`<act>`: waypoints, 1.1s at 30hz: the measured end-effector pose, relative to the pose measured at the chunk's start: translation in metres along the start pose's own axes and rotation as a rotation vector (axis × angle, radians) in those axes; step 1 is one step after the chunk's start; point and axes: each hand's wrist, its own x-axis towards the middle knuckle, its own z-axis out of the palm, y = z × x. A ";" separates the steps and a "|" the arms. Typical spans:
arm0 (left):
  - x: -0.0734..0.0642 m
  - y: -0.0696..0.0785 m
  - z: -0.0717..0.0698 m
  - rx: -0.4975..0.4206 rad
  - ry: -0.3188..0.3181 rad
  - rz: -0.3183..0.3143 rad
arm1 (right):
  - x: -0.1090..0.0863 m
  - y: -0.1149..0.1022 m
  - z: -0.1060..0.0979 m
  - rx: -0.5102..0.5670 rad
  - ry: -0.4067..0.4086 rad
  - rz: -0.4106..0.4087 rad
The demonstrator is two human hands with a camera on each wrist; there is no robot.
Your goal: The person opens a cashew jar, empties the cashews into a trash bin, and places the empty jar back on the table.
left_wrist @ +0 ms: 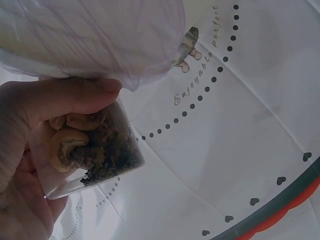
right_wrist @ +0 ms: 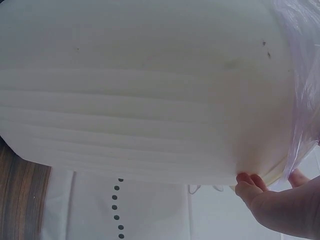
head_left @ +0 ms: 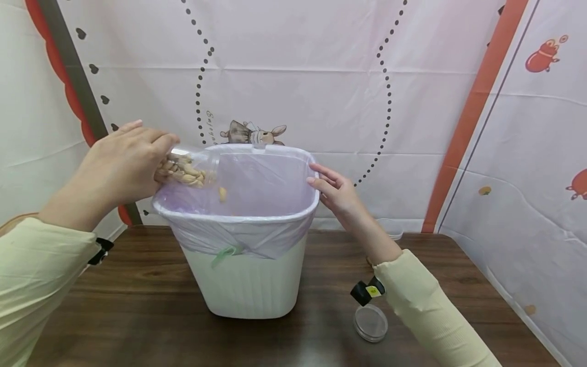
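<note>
Jar (head_left: 202, 162) of nut-like pieces (head_left: 189, 176), gripped by left hand (head_left: 126, 160), tilted over bin (head_left: 252, 285), likely so they dropped inside; right hand (head_left: 338, 192) gripped its opposite rim (head_left: 315, 200), seemingly for steadiness.

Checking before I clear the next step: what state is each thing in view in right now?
Left hand: curled round the jar
Right hand: holding the bin's rim
Jar: tipped sideways, uncovered, mouth over the bin
Nut-like pieces: some inside the jar, one just outside its mouth
Bin: upright, open on top
Liner: inside the bin, folded over its rim
Clear round lid: lying flat on the table
</note>
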 end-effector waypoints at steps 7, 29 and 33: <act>0.001 -0.001 0.000 0.002 0.008 0.019 | 0.000 -0.001 0.001 0.010 0.012 0.007; 0.003 0.001 0.000 0.052 -0.004 0.060 | 0.001 0.002 -0.002 -0.010 -0.016 -0.010; 0.003 0.001 0.000 0.052 0.000 0.059 | 0.001 0.002 -0.001 -0.007 -0.017 -0.015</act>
